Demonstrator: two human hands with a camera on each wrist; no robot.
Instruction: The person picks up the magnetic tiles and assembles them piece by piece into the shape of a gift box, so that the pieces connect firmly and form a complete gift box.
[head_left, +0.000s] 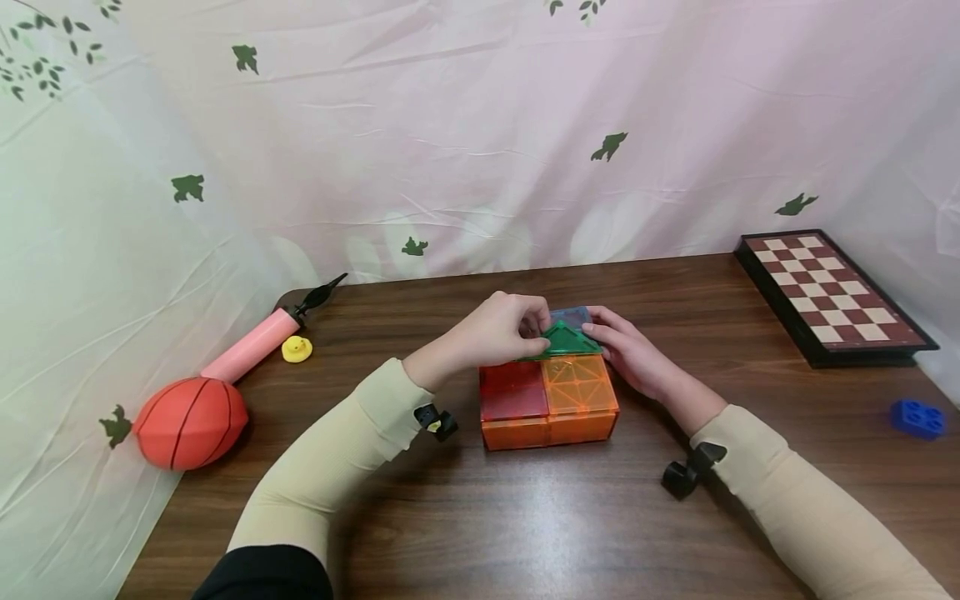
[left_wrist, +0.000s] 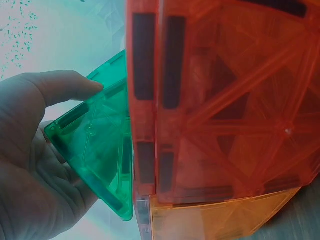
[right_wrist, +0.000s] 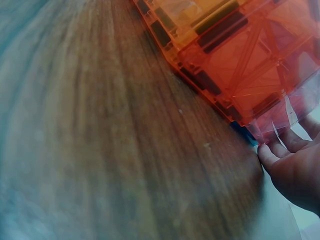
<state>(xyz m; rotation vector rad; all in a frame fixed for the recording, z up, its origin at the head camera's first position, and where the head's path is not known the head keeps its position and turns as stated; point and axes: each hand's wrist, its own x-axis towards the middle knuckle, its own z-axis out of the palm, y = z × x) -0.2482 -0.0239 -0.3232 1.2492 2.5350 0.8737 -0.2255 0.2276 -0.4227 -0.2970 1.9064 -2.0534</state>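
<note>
A box-like structure of magnetic tiles (head_left: pixel 550 431) stands on the table, with orange sides and a red tile (head_left: pixel 513 392) and a lighter orange tile (head_left: pixel 579 384) on top. My left hand (head_left: pixel 517 325) pinches a green triangular magnetic tile (left_wrist: pixel 102 150) between thumb and fingers, along the structure's rear top edge. A blue tile (head_left: pixel 572 317) shows behind the green one. My right hand (head_left: pixel 633 354) holds the structure's right rear part, thumb and finger near the blue tile. In the right wrist view its fingertips touch a clear pink tile (right_wrist: pixel 280 117).
On the left lie a red ball (head_left: pixel 191 422), a pink hand pump (head_left: pixel 251 344) and a yellow rubber duck (head_left: pixel 297 349). A checkered game board (head_left: pixel 828 296) and a blue building brick (head_left: pixel 918 418) are on the right. A printed curtain (head_left: pixel 480 167) hangs behind the table.
</note>
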